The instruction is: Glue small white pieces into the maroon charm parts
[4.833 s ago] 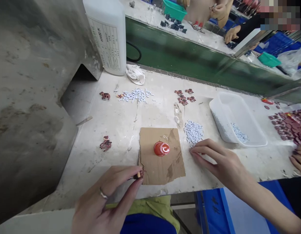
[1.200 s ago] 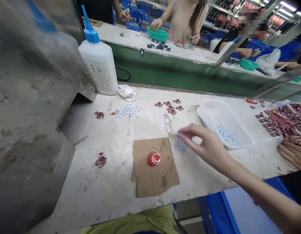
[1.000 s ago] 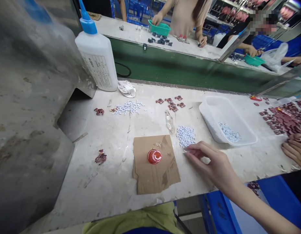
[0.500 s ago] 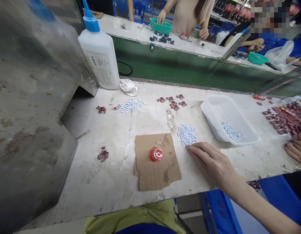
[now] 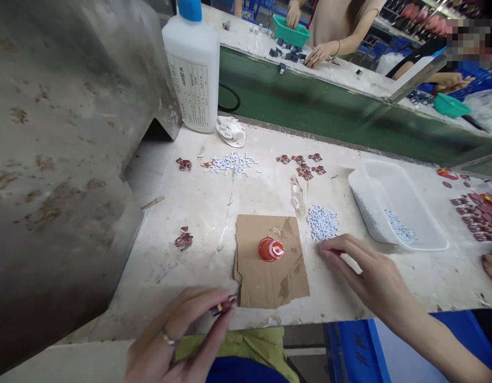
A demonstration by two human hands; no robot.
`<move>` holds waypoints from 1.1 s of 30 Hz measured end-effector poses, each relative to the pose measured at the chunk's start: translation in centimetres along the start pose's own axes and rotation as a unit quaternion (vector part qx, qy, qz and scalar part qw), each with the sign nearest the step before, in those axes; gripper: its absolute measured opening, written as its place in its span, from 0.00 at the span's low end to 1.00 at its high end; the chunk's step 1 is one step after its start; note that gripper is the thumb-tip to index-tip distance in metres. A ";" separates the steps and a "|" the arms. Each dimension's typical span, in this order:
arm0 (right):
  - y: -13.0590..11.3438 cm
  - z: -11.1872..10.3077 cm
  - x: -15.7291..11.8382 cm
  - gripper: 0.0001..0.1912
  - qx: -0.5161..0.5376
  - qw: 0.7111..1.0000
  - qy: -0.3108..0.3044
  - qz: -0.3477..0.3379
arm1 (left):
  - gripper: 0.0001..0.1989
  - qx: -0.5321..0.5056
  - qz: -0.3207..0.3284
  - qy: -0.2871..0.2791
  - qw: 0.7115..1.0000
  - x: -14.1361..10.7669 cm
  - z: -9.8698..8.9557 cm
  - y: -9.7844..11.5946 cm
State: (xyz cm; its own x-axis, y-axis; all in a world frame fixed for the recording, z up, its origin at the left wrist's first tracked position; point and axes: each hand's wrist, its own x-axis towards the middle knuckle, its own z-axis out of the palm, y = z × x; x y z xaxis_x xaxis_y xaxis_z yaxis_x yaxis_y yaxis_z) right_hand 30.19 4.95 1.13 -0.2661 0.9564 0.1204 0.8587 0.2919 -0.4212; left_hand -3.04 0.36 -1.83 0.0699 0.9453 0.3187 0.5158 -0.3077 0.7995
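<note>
My left hand is closed at the front edge of the table, pinching a small dark-red figure piece between thumb and fingers. My right hand rests at the near side of a pile of tiny pale-blue pieces, thumb and fingertips pressed together; whatever lies between them is too small to make out. Between the hands, a glossy red cap-like object sits on a torn cardboard piece. Another dark-red figure lies left of the cardboard.
A white glue bottle stands at the back left beside a metal housing. Further pale-blue pieces and several figures lie behind. A white tub stands right. Co-workers' hands work across the green partition.
My left hand has come into view holding the figure piece. My right hand stays by the pale-blue pile. The view has shifted, and a co-worker's hand opposite has moved toward the dark parts.
</note>
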 end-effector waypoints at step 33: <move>-5.3 0.8 4.0 0.10 0.116 0.987 -0.013 -0.110 | 0.11 -0.005 0.004 0.012 1.000 2.6 1.6 1.7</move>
State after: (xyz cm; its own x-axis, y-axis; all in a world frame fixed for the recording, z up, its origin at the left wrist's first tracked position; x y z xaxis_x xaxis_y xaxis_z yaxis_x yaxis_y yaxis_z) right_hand 24.25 7.22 3.10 -0.4484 0.8685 0.2111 0.6557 0.4802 -0.5826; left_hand -0.63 2.44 -0.48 0.0544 0.9398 0.3375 0.5067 -0.3172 0.8016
